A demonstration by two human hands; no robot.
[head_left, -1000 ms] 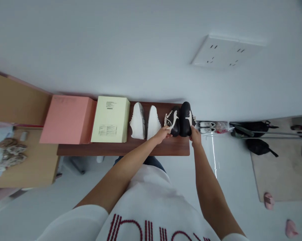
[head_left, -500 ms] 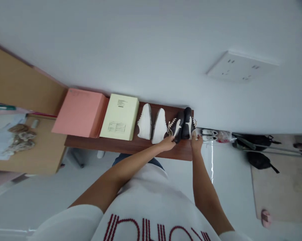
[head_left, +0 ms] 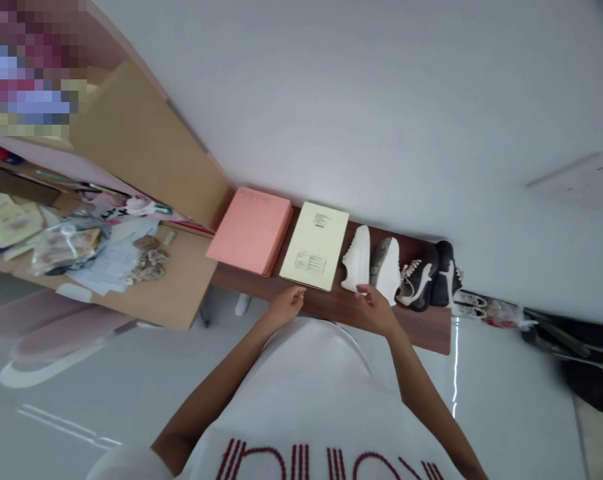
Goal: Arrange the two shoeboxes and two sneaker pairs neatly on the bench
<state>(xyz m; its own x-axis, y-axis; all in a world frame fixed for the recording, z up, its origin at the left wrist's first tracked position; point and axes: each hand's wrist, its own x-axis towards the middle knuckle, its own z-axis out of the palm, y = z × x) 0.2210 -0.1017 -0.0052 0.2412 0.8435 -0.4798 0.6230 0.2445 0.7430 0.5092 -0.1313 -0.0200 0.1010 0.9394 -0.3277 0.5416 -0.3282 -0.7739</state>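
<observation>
Left fingers: loosely curled, gripping nothing, at the near corner of the pale yellow box; contact cannot be told.
Right fingers: released and spread, just at the heels of the white shoes.
Left hand: palm down, forearm reaching up from the lower left.
Right hand: palm down, forearm slanting in from the lower right.
Boxes: two, the pale yellow box and a pink box, side by side.
Shoes: two white, then two black shoes to their right.
Dark desk: carries boxes and shoes in one row along the wall.
Light wooden desk: to the left, cluttered with papers.
</observation>
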